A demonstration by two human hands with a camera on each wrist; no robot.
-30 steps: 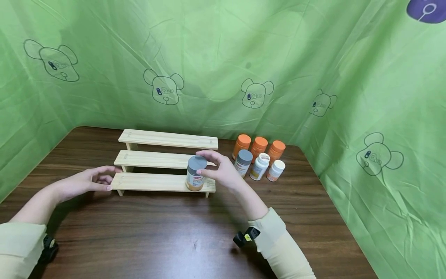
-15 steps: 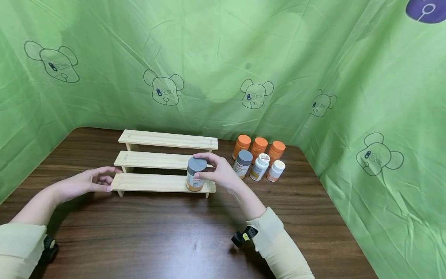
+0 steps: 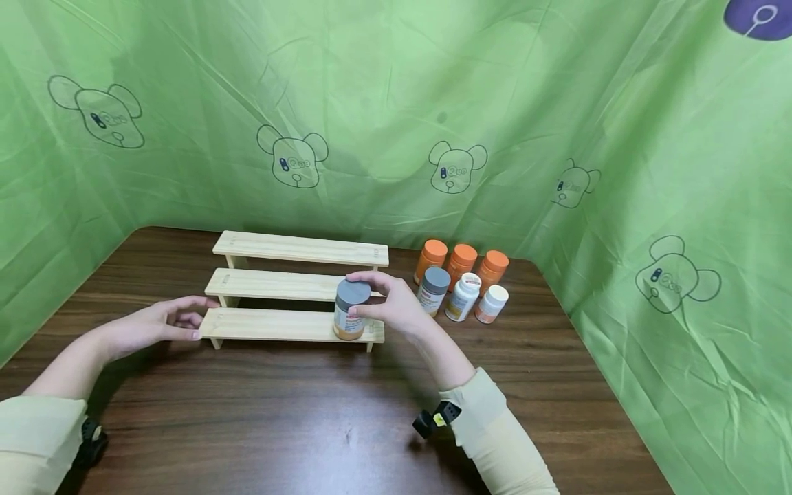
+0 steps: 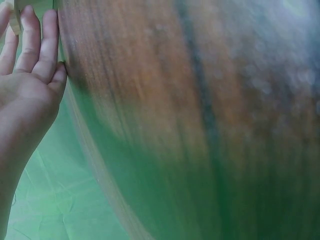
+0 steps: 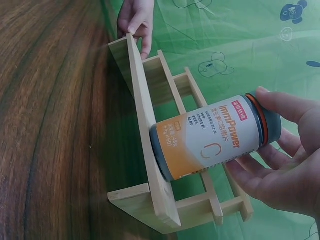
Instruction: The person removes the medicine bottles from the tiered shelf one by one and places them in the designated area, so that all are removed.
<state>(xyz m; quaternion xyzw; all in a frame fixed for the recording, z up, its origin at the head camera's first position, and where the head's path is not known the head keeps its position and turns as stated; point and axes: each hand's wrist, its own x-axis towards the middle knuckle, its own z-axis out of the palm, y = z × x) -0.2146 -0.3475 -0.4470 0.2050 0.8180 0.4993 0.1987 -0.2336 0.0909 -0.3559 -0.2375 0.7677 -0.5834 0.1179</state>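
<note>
Barely shifted, right hand (image 3: 391, 307) grips "ImmPower" bottle (image 5: 210, 137).

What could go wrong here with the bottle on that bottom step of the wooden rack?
The gray-capped bottle stands near the right end of the lowest step, held at its cap by the right hand; pulling away carelessly might tip it. The rack looks light; only the left hand steadies its left end, so a nudge could slide it.
</note>
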